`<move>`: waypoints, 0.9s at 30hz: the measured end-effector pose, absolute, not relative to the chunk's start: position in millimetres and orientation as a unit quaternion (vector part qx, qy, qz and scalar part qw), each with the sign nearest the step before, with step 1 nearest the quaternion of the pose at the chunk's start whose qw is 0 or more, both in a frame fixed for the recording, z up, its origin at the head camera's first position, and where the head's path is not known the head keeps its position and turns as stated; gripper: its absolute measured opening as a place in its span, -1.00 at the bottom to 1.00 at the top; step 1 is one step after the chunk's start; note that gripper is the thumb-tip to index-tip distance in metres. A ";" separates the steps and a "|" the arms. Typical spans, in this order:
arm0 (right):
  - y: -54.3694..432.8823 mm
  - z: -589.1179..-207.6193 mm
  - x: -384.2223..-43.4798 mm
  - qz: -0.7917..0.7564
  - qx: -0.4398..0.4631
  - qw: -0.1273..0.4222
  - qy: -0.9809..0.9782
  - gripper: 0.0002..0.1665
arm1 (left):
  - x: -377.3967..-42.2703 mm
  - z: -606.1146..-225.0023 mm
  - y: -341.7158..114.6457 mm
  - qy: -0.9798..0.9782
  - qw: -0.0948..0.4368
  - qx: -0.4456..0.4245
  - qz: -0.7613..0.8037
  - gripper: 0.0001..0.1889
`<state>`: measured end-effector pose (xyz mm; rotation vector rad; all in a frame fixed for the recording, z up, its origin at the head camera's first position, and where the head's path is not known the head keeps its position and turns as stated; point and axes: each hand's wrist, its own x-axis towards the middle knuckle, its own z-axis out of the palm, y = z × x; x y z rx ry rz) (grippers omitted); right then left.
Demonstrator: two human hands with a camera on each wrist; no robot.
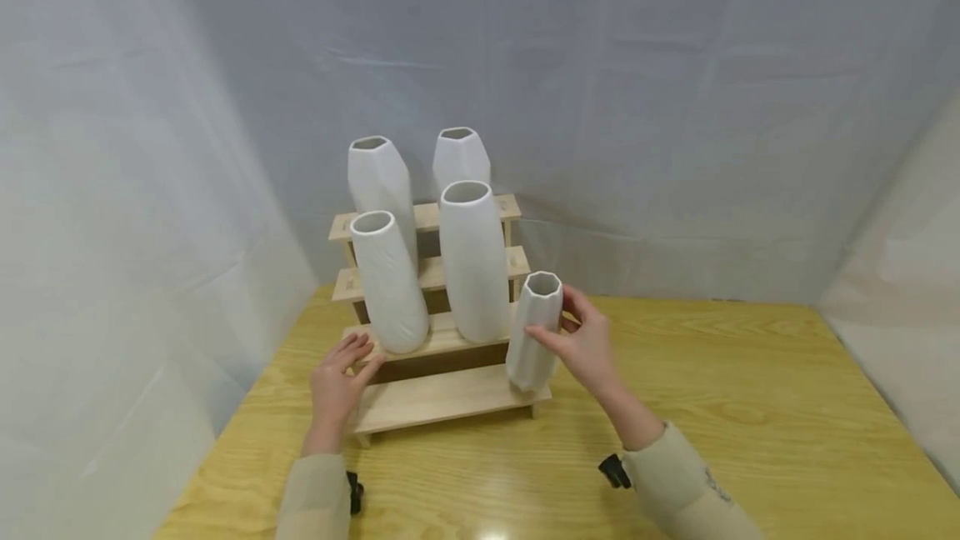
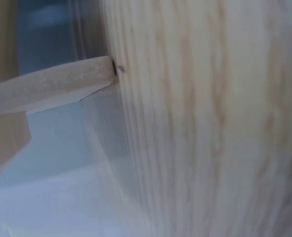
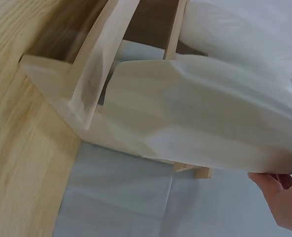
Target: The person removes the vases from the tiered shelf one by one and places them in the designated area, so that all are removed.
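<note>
My right hand [image 1: 588, 348] holds a small white fluted vase [image 1: 534, 340] by its upper part, thumb in front and fingers behind. The vase tilts slightly over the right end of the lowest step of a wooden stepped stand [image 1: 442, 398]; whether its base touches the step, I cannot tell. In the right wrist view its faceted body [image 3: 185, 113] fills the middle, beside my fingers [image 3: 279, 197]. My left hand [image 1: 337, 386] rests at the left end of the stand's second step, fingers relaxed. Close-up wood grain [image 2: 200, 118] fills much of the left wrist view.
On the second step stand a leaf-patterned white vase [image 1: 390, 290] and a taller white vase [image 1: 474, 265]. Behind them, two angular white vases [image 1: 378, 177] [image 1: 461, 158] stand higher up. A yellow wood table [image 1: 712, 407] lies beneath, with pale sheeting [image 1: 637, 123] around it.
</note>
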<state>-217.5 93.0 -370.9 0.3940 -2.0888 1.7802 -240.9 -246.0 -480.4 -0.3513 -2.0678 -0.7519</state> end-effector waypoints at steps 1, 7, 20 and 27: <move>95.7 -371.0 -217.5 0.632 0.139 0.187 -0.739 -0.34 | -240.4 -480.2 -246.0 -0.833 0.441 -0.142 -0.302 -0.71; 113.7 -369.7 -215.6 0.625 0.127 0.210 -0.741 -0.35 | -239.3 -479.3 -245.1 -0.828 0.449 -0.150 -0.301 -0.70; 152.2 -369.7 -213.4 0.611 0.091 0.249 -0.746 -0.36 | -238.1 -472.6 -241.9 -0.830 0.438 -0.151 -0.309 -0.70; 171.2 -370.4 -213.2 0.586 0.058 0.264 -0.764 -0.35 | -239.2 -474.0 -243.0 -0.833 0.436 -0.152 -0.306 -0.70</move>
